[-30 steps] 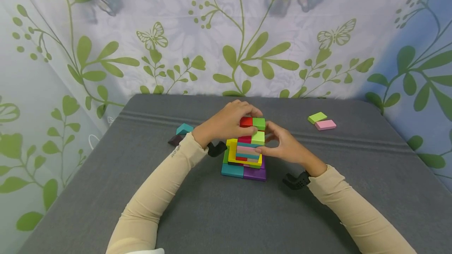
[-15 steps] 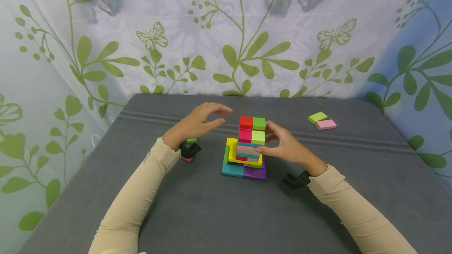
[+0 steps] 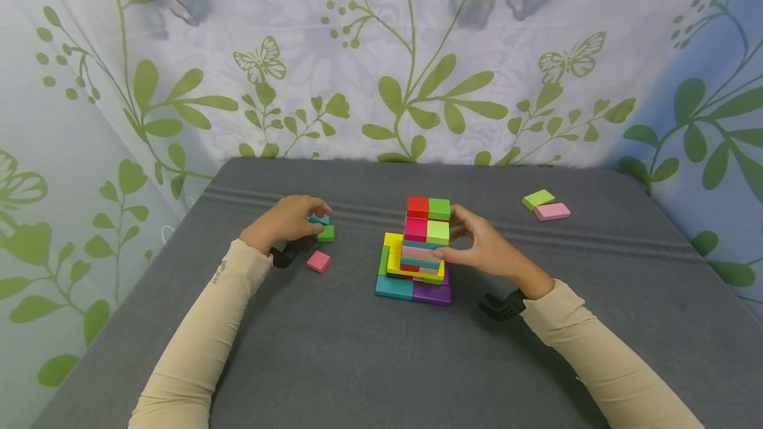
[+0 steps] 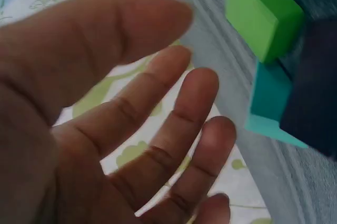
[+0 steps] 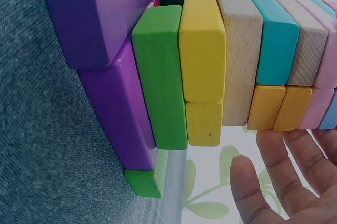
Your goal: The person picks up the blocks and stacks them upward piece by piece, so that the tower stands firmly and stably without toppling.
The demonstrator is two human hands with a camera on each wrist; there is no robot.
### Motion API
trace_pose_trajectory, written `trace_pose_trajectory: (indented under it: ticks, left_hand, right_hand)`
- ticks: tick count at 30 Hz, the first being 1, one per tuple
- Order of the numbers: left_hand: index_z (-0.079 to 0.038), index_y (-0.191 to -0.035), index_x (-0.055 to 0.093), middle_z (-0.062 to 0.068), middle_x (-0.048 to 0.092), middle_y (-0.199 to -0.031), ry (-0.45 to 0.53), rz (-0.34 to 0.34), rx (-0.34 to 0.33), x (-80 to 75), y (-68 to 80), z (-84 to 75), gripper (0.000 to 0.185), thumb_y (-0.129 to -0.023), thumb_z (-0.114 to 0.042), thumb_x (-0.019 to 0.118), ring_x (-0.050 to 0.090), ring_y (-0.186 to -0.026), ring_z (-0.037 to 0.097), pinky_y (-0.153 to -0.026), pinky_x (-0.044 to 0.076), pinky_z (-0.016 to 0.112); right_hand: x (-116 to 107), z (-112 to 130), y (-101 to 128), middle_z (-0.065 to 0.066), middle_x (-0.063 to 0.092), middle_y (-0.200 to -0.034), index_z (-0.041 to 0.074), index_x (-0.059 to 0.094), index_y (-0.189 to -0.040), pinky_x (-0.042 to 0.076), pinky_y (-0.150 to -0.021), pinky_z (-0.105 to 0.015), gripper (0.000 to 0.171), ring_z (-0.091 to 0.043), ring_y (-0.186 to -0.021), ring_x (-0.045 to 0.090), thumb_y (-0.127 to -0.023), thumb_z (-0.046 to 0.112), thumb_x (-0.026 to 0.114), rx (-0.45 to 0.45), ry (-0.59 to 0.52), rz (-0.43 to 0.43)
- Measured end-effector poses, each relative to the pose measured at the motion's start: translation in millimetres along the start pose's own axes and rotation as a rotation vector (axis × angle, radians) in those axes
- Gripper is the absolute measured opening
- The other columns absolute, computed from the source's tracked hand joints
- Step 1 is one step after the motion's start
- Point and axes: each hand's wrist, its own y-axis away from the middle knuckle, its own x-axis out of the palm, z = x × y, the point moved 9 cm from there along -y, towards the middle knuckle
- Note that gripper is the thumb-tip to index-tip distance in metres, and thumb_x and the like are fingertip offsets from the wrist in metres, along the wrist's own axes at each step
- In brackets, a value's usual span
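A tower of colored wooden blocks [image 3: 425, 253] stands on a wider base, with a red block [image 3: 418, 207] and a green block [image 3: 439, 208] on top. My right hand [image 3: 485, 247] rests against the tower's right side, thumb near its front. The right wrist view shows its fingertips by the orange blocks [image 5: 267, 108]. My left hand [image 3: 286, 220] hovers at the left over loose blocks, its fingers loosely bent and nothing in them. Close by lie a green block [image 4: 263, 16], a teal block [image 4: 271, 100] and a dark block [image 4: 316, 87].
A pink block [image 3: 318, 261] lies in front of the left group. At the back right, a lime block [image 3: 538, 199] and a light pink block [image 3: 552, 211] lie together on the grey tabletop [image 3: 369, 363]. A leaf-patterned cloth [image 3: 334, 71] hangs behind the table.
My left hand has left the tower's top and moved left and down to the loose blocks. The tower and my right hand stay in place.
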Motion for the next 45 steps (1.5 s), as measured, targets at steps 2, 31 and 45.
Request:
trace_pose_trajectory:
  ticks: [2,31,45]
  left_hand:
    - [0.004,-0.136,0.07,0.024,0.071,-0.132,-0.037,0.013,-0.046,1.5,1.1,4.8,0.038,-0.099,-0.006,0.073,0.064,-0.125,0.043,-0.11,0.046,0.063]
    - [-0.003,-0.121,0.075,0.005,0.076,-0.113,0.123,-0.158,0.335,-11.0,8.3,-88.1,0.03,-0.094,-0.014,0.083,0.07,-0.104,0.029,-0.097,0.056,0.054]
    - [-0.003,-0.126,0.077,0.005,0.076,-0.111,0.078,-0.344,0.602,-15.7,24.0,-151.0,0.036,-0.093,-0.013,0.086,0.065,-0.097,0.022,-0.088,0.057,0.037]
  right_hand:
    - [0.0,0.0,-0.1,-0.018,0.063,-0.131,-0.006,0.053,-0.141,0.055,-0.101,-0.046,0.062,-0.037,-0.119,0.058,-0.095,0.02,0.084,0.0,-0.003,0.0]
    - [-0.9,-1.0,-0.2,-0.018,0.062,-0.132,-0.006,0.052,-0.143,0.054,-0.102,-0.036,0.064,-0.033,-0.12,0.058,-0.095,0.021,0.083,0.0,-0.011,-0.005]
    - [0.1,-2.5,0.0,-0.018,0.062,-0.133,-0.006,0.052,-0.143,0.054,-0.102,-0.039,0.065,-0.033,-0.12,0.058,-0.095,0.025,0.083,0.002,-0.011,-0.003]
